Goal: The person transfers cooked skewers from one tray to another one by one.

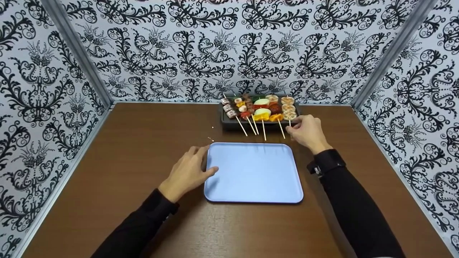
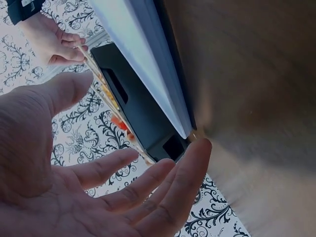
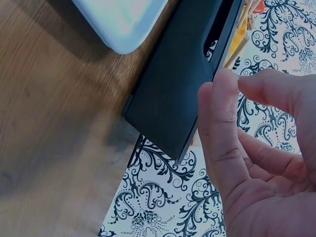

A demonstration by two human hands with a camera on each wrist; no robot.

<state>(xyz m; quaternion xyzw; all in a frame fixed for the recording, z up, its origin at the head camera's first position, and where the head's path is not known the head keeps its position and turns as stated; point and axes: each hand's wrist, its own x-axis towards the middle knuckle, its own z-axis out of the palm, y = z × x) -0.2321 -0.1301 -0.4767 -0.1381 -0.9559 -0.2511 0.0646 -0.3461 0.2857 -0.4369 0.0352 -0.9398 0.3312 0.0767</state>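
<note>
My right hand (image 1: 307, 132) pinches the bare stick end of the rightmost skewer (image 1: 288, 108), which carries round pale slices browned on top. That skewer lies over the right end of a black grill (image 1: 233, 124), in line with several others. Thumb and index finger meet at the stick in the right wrist view, where the hand (image 3: 261, 168) hides most of it. My left hand (image 1: 186, 172) is at the left edge of a light blue tray (image 1: 254, 175), fingers spread, thumb over the rim. In the left wrist view its fingers (image 2: 173, 197) extend loosely beside the tray (image 2: 143, 59).
Meat cubes (image 1: 227, 108), a mixed vegetable skewer (image 1: 262, 109) and other skewers rest on the grill, sticks jutting over its front. Small crumbs (image 1: 211, 138) dot the brown table (image 1: 150, 143) behind the tray. Patterned panels (image 1: 215, 46) enclose the table at the back and sides.
</note>
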